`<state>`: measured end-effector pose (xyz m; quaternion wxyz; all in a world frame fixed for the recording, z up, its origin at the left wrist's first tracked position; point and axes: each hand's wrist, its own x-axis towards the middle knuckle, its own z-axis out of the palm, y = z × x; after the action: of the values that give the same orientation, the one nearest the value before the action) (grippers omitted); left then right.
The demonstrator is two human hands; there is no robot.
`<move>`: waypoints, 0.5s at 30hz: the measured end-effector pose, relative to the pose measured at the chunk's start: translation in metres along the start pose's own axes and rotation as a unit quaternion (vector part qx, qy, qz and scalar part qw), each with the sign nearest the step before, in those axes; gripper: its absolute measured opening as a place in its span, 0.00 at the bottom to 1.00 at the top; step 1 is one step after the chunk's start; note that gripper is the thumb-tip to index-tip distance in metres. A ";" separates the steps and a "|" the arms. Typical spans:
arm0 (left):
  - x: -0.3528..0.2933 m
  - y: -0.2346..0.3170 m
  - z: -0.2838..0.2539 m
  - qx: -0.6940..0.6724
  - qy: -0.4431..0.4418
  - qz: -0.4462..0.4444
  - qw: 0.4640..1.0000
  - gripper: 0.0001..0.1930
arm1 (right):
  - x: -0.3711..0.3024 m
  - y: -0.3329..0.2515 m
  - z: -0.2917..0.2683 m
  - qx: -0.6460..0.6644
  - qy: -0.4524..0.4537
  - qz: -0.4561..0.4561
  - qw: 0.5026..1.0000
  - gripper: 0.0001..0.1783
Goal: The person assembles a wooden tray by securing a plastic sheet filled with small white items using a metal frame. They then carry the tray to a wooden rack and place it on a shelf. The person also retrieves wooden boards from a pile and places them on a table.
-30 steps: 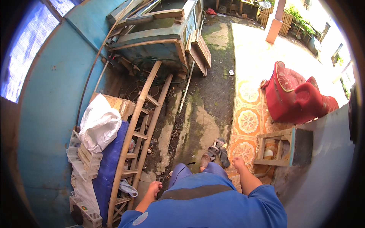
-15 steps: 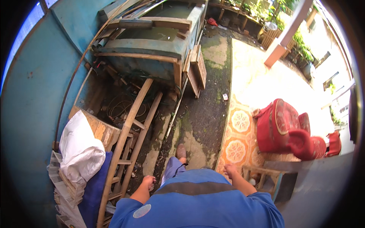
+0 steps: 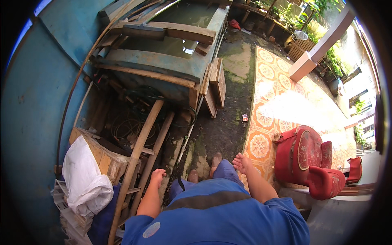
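Observation:
My left hand [image 3: 158,176] hangs beside my left thigh, nearest to a leaning wooden ladder [image 3: 141,139]. Its fingers are curled in, and nothing shows in them. Held a little forward over the edge of the orange patterned tiles [image 3: 260,146], my right hand [image 3: 242,163] has its fingers stretched out and holds nothing. Neither hand touches anything. Below me my two brown shoes [image 3: 215,160] stand on a dark, mossy concrete path [image 3: 216,130].
A blue water tank [image 3: 163,61] with planks across it stands ahead on the left; wooden boards [image 3: 216,87] lean on its side. A white sack [image 3: 85,175] rests near the ladder. To the right are a worn red armchair [image 3: 292,157] and a pillar [image 3: 304,69].
I have moved forward: the tank, ladder and armchair sit lower in view. My right hand has swung forward and its fingers have spread; my left hand is also farther forward. A second shoe now shows.

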<state>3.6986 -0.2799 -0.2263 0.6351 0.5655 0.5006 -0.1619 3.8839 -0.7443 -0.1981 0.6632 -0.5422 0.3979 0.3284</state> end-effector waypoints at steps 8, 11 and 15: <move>-0.049 -0.067 0.000 -0.064 0.115 -0.146 0.981 0.05 | 0.130 -0.153 0.099 0.170 -0.084 0.054 0.980 0.37; -0.067 -0.113 0.000 -0.119 0.114 -0.161 0.973 0.06 | 0.191 -0.204 0.138 0.233 -0.102 0.092 0.963 0.38; -0.107 -0.110 0.034 -0.274 0.007 -0.160 0.948 0.08 | 0.262 -0.268 0.190 0.287 -0.101 0.120 0.945 0.41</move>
<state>3.5811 -0.3819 -0.2046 0.7277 0.2836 0.6141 -0.1137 4.2717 -0.6095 -0.2887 0.7830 -0.2410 0.4688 0.3304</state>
